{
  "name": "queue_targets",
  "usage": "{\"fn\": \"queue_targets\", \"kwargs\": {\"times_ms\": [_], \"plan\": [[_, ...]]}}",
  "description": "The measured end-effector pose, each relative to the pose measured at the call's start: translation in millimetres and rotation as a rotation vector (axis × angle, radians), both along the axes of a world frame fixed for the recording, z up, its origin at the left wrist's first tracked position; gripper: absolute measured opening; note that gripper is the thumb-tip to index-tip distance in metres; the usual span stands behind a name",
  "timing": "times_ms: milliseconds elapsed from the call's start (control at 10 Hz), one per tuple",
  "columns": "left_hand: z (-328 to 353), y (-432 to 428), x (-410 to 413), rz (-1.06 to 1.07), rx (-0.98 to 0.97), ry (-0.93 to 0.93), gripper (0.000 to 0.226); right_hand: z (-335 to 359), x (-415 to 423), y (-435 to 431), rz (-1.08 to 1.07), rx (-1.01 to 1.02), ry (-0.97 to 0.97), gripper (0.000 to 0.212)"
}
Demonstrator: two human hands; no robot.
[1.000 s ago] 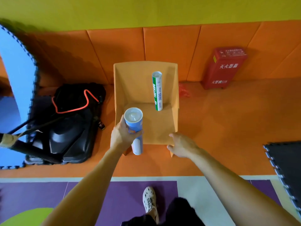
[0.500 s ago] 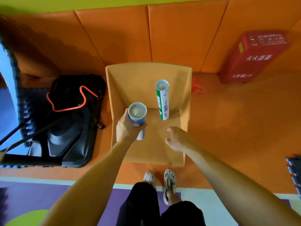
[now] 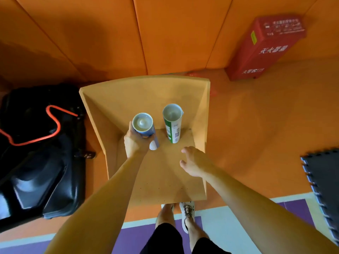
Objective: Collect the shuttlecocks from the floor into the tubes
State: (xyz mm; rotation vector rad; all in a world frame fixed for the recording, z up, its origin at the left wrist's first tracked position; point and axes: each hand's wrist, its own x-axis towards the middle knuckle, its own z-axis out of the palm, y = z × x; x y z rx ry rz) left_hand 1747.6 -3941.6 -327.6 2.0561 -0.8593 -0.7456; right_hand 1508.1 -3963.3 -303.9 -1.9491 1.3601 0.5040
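Left hand [image 3: 136, 142] gripping blue tube [image 3: 145, 128] upright, likely parking it left of green tube [image 3: 172, 123] in wooden box [image 3: 201, 114]; right hand [image 3: 194, 162] hovering open, empty.

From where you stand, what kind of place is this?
Probably an indoor sports or play hall: orange padded wall, foam floor mats, two shuttlecock tubes, blue tube in the left hand and green tube, and a black sports bag.
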Motion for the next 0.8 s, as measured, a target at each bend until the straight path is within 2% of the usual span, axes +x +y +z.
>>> {"fn": "queue_targets", "kwargs": {"times_ms": [300, 500, 700, 800], "plan": [[-23, -26, 7, -0.116, 0.037, -0.019, 0.07, -8, 27, -9, -0.043, -0.009, -0.002, 0.055], [-29, -21, 12, -0.154, 0.083, -0.051, 0.077, -7, 32, -3, -0.062, 0.011, 0.016, 0.055], [-27, -15, 21, -0.198, 0.169, 0.035, 0.087, 5, 31, 6, -0.056, -0.005, 0.017, 0.055], [-26, -5, 23, -0.21, 0.259, 0.021, 0.079, 13, 30, 10, -0.057, -0.036, -0.01, 0.056]]}}
